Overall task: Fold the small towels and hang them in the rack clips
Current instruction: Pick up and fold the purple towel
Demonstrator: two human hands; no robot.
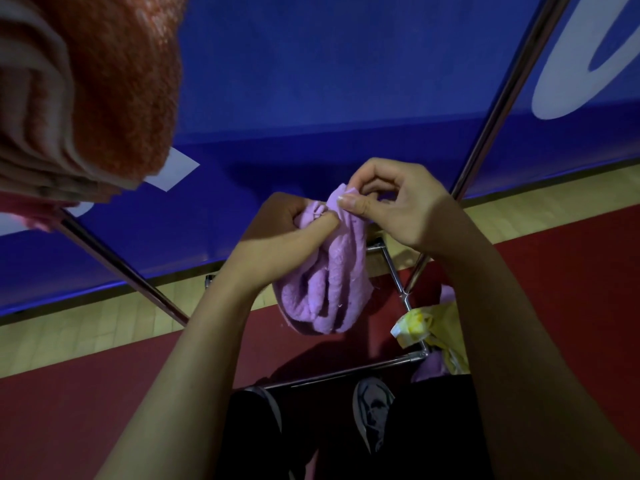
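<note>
Two hands work the lilac towel (325,289) at centre frame: left hand (287,230) clenches its bunched top, right hand (391,206) pinches the upper edge. An orange towel (114,81) hangs at 10 o'clock. The rack rail (349,370) lies at 6 o'clock; no clip is discernible. Hanging appears unfinished. No containers are visible.

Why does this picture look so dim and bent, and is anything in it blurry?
Head view: the light is low, so the forearms look shadowed; the wide lens slants the metal rack bars; the orange towel, close to the camera, is soft, while the purple towel and both hands, left and right, stay fairly sharp.
</note>
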